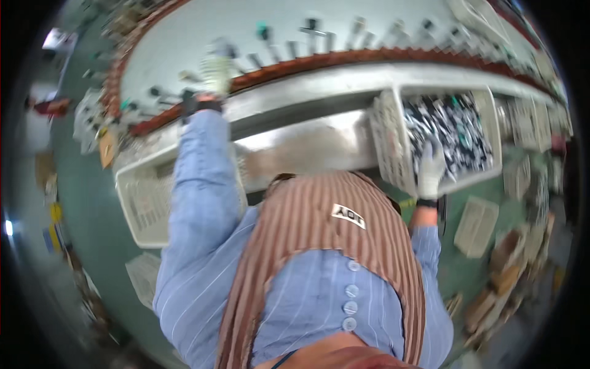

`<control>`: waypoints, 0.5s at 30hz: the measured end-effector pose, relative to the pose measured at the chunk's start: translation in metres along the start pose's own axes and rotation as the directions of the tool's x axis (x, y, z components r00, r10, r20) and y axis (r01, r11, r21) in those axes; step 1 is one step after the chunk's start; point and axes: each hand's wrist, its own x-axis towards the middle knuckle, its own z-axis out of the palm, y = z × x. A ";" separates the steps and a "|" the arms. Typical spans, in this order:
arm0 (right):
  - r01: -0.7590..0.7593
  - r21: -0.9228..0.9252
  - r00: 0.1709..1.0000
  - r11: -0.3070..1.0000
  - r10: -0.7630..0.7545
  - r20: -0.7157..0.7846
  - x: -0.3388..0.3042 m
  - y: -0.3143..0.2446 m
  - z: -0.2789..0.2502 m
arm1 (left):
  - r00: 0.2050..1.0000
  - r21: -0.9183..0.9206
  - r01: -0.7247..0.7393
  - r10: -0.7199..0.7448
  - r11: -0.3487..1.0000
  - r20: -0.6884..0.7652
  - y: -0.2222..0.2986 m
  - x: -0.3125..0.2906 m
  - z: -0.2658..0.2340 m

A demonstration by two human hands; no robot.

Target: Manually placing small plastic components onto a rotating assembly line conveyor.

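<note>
My left hand (216, 71), in a white glove with darker fingertips, reaches over the far edge of the bench at a reddish-brown slotted strip (295, 65). Motion smears its fingers, so anything held there cannot be made out. Along the strip stand several small handled pieces, among them a dark one with a green top (264, 34). On the right, my gloved right hand (431, 166) reaches into a white plastic basket (491, 117), its fingers pointing at a heap of small black, white and green parts (452, 126). Blur hides whether those fingers grip one.
A second white basket (144, 230) sits at the left, under my left forearm. Between the baskets lies a shiny metal surface (307, 144). Beyond the strip is a pale worktop (295, 21). More pale baskets (476, 226) and cartons (507, 252) stand on the green floor at the right.
</note>
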 end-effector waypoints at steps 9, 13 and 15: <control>-0.062 -0.449 0.926 0.891 0.220 0.307 0.054 0.080 0.011 | 0.853 -0.733 0.388 -0.519 0.559 0.056 -0.034 -0.009 -0.042; 0.172 -0.575 0.880 0.800 0.138 0.455 0.071 0.081 0.039 | 0.727 -0.706 0.280 -0.624 0.651 -0.287 -0.031 -0.047 -0.041; 0.197 -0.521 0.870 0.830 0.096 0.483 0.078 0.085 0.036 | 0.621 -0.675 0.194 -0.622 0.712 -0.477 0.004 -0.069 -0.031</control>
